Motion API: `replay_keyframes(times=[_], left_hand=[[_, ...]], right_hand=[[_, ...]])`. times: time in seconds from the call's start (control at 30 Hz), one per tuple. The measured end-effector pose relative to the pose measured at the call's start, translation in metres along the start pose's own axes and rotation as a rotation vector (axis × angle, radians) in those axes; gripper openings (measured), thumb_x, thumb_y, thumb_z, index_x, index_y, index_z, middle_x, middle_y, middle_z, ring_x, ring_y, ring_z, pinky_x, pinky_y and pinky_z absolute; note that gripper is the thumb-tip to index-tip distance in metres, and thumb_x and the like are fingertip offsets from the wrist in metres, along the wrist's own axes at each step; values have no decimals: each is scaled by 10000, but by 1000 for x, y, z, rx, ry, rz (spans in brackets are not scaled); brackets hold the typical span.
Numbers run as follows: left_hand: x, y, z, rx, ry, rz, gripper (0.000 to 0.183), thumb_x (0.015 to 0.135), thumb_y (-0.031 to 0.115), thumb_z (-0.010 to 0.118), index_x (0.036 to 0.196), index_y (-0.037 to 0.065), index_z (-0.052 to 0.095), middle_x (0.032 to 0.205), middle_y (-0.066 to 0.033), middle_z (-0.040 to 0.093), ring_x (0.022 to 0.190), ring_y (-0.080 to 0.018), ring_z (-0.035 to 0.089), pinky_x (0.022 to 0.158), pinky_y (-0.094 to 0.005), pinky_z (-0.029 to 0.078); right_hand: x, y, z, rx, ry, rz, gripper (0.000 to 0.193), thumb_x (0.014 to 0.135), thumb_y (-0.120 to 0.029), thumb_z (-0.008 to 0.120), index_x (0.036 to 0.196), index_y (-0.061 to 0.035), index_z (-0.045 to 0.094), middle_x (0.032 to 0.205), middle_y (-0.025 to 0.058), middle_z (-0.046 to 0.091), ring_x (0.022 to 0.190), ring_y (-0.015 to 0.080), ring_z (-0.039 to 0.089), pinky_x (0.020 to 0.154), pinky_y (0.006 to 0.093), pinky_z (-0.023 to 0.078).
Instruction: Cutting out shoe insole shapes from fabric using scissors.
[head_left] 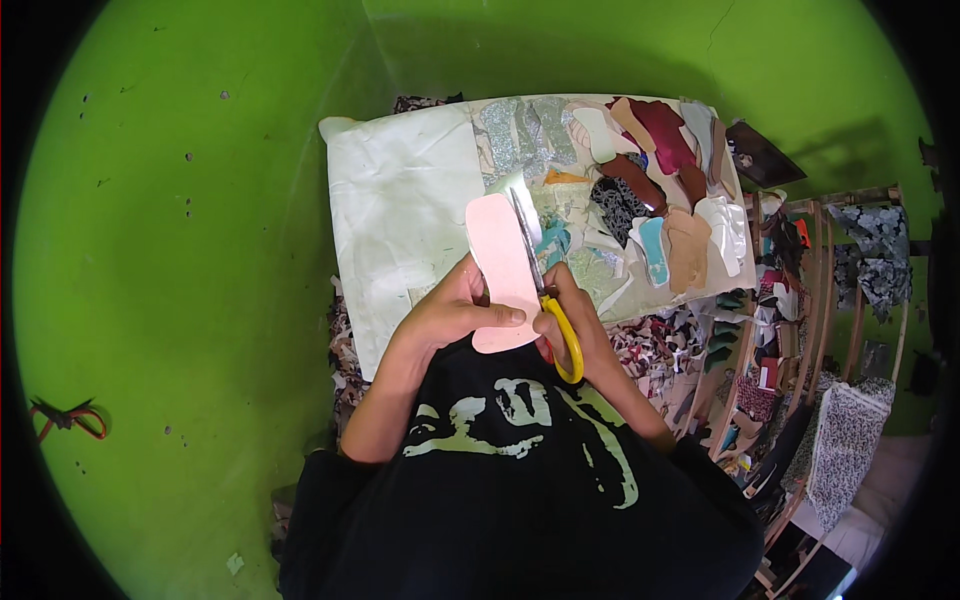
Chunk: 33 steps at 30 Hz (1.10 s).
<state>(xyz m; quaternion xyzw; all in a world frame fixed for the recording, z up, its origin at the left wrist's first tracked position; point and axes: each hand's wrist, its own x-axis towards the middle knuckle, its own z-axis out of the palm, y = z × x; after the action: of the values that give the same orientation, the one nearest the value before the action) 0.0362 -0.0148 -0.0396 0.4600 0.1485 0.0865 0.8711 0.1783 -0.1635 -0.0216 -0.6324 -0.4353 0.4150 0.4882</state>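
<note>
Left hand (450,312) holds a pink sole-shaped piece (503,270); right hand (580,325) works yellow-handled scissors (548,300).

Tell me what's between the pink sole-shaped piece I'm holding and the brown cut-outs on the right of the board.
In the head view, the scissors' blades run along the pink piece; beyond them lie pale, teal and dark patterned scraps before the brown cut-outs.

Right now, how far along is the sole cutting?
Done: a spread of cut sole-shaped pieces in several colours lies on the work board. In hand: the left hand holds a pink sole-shaped piece while the right hand works yellow-handled scissors along its right edge, blades near the top. Left: cannot tell how much of the edge remains; scraps lie beside the board.
</note>
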Motion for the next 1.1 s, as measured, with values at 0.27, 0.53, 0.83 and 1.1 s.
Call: replay_keyframes(times=[0.27, 0.53, 0.83, 1.1], left_hand=[[5, -10, -10, 38, 27, 54, 760, 762, -18, 777, 1399, 16, 364, 1207, -91, 627, 1107, -178, 626, 939, -335, 498], [1, -6, -18, 35, 291, 131, 764, 747, 32, 834, 1368, 5, 389, 1111, -78, 645, 1037, -169, 641, 894, -324, 514], [7, -23, -9, 125, 298, 264, 579, 876, 40, 717, 1364, -6, 409, 1152, -107, 649, 1044, -161, 645, 886, -313, 525], [11, -9, -11, -32, 615, 301, 281, 1029, 272, 561, 1152, 27, 622, 1002, -14, 657, 881, -65, 610, 773, -252, 497]], right_hand=[[5, -4, -14, 27, -89, 113, 543, 851, -335, 765, 1102, -28, 394, 754, 92, 580, 627, 169, 579, 587, 291, 467], [-8, 25, -15, 410, -164, 104, 539, 825, -325, 780, 1188, -38, 502, 911, 46, 589, 831, 130, 583, 760, 263, 473], [17, 3, 16, 276, 307, 52, 306, 839, -9, 729, 1075, -28, 534, 783, -14, 553, 694, 47, 537, 612, 213, 435], [12, -2, 28, 274, 252, 48, 291, 845, 13, 714, 1088, -13, 557, 766, -33, 526, 672, 29, 482, 599, 195, 396]])
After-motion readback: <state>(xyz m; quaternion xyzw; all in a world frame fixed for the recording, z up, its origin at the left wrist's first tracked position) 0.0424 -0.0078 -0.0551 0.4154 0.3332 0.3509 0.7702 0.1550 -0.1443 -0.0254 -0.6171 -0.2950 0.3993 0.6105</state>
